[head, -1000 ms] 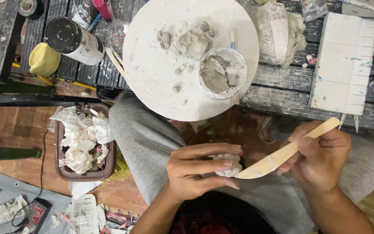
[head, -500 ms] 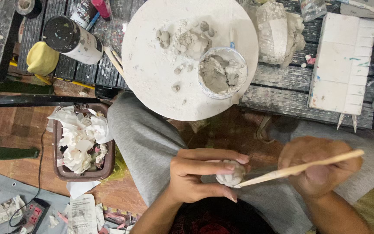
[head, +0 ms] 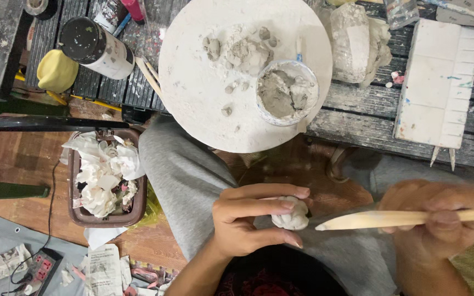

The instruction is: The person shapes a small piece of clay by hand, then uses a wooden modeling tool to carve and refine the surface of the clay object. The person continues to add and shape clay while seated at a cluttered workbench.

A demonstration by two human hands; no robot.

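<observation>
Head view: single camera, looking down at lap and bench.
Left hand (head: 248, 225): curled narrow about pale clay lump (head: 292, 214), thumb under, fingers (head: 272, 205) laid across top.
Clay lump: pinched at fingertips, over lap in grey trousers (head: 185, 175); small, rounded, creased surface; no clear long axis.
Handling, judged: light, soft and damp; likely to dent or smear under pressure; best cradled from below and at sides, worked face left bare.
Right hand (head: 440, 219): closed around wooden modelling tool (head: 390, 219); motion-blurred, fingers wrapped over rear part of shaft.
Wooden modelling tool: stiff, light, flat blade; long axis near level across view; tapered tip pointing toward left fingertips, just beside lump, contact not certain.
Hold, judged: rear of shaft, well back from tip, as now.
Beyond fingertips, on slatted bench: round white board (head: 193, 82) with grey clay crumbs (head: 237, 52); clear cup of wet clay (head: 286, 93) on its near edge.
Further off from right hand: white tiled slab (head: 434, 82); wrapped pale block (head: 352, 44).
Outward from left hand: brown tray of crumpled white tissue (head: 102, 175) on floor; black-lidded can (head: 94, 46); yellow sponge (head: 56, 71).
</observation>
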